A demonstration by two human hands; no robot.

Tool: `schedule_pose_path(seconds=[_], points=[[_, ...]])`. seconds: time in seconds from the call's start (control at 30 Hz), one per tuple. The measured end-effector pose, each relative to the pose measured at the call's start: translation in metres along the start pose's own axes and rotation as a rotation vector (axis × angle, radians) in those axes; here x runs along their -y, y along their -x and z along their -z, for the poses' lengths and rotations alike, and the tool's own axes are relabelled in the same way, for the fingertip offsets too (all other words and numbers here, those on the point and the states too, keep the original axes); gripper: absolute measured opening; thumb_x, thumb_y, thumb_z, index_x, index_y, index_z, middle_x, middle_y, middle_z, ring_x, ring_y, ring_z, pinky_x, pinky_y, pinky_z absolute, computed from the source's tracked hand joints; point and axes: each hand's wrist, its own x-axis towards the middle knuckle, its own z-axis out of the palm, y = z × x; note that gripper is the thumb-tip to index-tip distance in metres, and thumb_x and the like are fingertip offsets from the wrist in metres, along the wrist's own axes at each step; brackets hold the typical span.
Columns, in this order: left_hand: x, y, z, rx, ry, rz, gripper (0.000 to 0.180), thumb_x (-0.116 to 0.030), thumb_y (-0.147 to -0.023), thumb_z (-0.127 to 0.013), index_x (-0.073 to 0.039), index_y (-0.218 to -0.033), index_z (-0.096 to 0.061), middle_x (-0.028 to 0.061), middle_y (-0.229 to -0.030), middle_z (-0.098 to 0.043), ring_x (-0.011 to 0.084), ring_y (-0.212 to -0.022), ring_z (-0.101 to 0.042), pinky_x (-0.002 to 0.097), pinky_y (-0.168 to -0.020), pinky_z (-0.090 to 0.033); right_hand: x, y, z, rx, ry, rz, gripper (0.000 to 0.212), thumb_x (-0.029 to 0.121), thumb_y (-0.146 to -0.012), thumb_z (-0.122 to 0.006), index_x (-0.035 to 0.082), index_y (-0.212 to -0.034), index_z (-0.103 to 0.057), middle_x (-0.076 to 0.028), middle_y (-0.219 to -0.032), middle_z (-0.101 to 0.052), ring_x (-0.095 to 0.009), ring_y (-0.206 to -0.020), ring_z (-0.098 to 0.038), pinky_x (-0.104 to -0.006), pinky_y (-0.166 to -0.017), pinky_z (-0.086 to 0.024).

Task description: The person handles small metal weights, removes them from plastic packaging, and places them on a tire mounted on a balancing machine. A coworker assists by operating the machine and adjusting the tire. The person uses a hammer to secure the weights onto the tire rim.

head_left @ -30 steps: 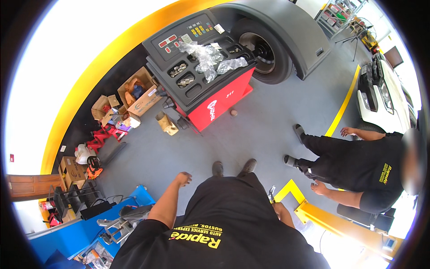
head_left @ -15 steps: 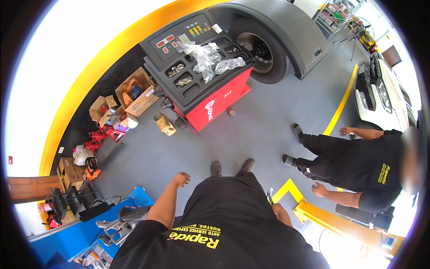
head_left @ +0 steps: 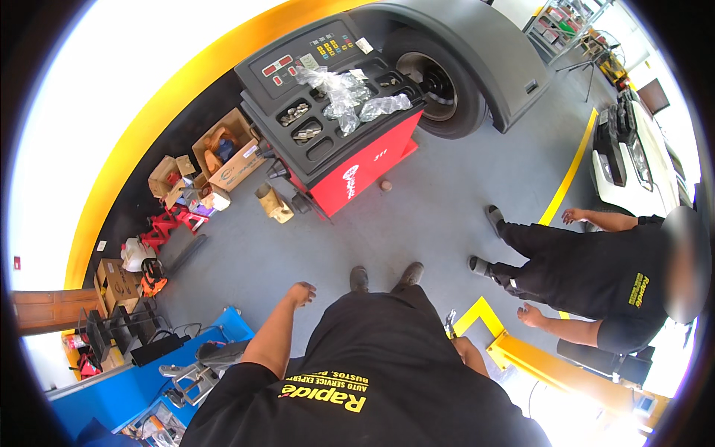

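Right hand (head_left: 468,353): low beside the right hip, fingers closed round a metal tool (head_left: 450,325); finger detail partly hidden.
Metal tool: pokes out past the front of the fist – long axis roughly forward, away from the body; its kind too small to tell.
Left hand (head_left: 302,293): across the body, well apart from the tool; fingers loosely bent, nothing seen in them.
Nearer hand: right – it has the tool.
Machine (head_left: 359,175): ahead, beyond both hands' reach as they hang; wheel (head_left: 434,88) on its right side.
Co-worker (head_left: 592,272): off to the right, hands apart from the tool.
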Motion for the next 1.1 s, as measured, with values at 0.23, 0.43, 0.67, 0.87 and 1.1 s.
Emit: schedule_pose_path(seconds=[0.23,0.43,0.67,0.87,1.1], points=[[0.001,0.005,-0.004,-0.004,0.022,0.011,0.043,-0.004,-0.087,-0.053,-0.012,-0.127,-0.065,0.0065,-0.118,-0.074,0.0246,-0.103,-0.071,0.0485,-0.090,-0.054,-0.001,-0.006,0.005,0.037,-0.034,-0.004,0.028,0.022,-0.099,-0.059,0.006,-0.122,-0.062,-0.010,-0.104,-0.064,-0.028,-0.097,-0.063,-0.0507,-0.083,-0.051],[-0.005,0.011,-0.005,0.011,0.019,0.021,0.045,-0.004,-0.086,-0.052,-0.011,-0.129,-0.064,0.0066,-0.119,-0.073,0.0274,-0.108,-0.070,0.0502,-0.093,-0.052,-0.002,-0.017,0.003,0.078,-0.066,-0.026,0.030,0.024,-0.100,-0.058,0.008,-0.125,-0.061,-0.010,-0.112,-0.065,-0.027,-0.105,-0.062,-0.0520,-0.091,-0.048],[-0.006,0.010,-0.006,0.024,-0.007,0.031,0.045,-0.003,-0.087,-0.050,-0.010,-0.131,-0.062,0.0063,-0.122,-0.073,0.0285,-0.112,-0.069,0.0520,-0.097,-0.051,-0.002,-0.015,0.003,0.087,-0.023,-0.024,0.032,0.025,-0.100,-0.057,0.008,-0.127,-0.061,-0.010,-0.118,-0.065,-0.027,-0.109,-0.062,-0.0537,-0.095,-0.046],[-0.005,0.003,-0.007,0.018,0.007,0.032,0.046,-0.001,-0.087,-0.050,-0.011,-0.130,-0.062,0.0055,-0.123,-0.073,0.0271,-0.113,-0.069,0.0532,-0.097,-0.051,0.001,-0.006,0.002,0.072,-0.035,-0.024,0.033,0.024,-0.099,-0.057,0.008,-0.127,-0.060,-0.010,-0.120,-0.065,-0.029,-0.111,-0.062,-0.0546,-0.096,-0.046],[-0.001,-0.004,-0.009,0.033,0.022,0.020,0.041,-0.003,-0.090,-0.055,-0.013,-0.128,-0.064,0.0036,-0.120,-0.074,0.0241,-0.107,-0.070,0.0519,-0.093,-0.052,0.004,0.001,0.002,0.090,-0.024,-0.024,0.035,0.024,-0.099,-0.057,0.006,-0.129,-0.060,-0.013,-0.123,-0.065,-0.031,-0.112,-0.062,-0.0550,-0.096,-0.047]])
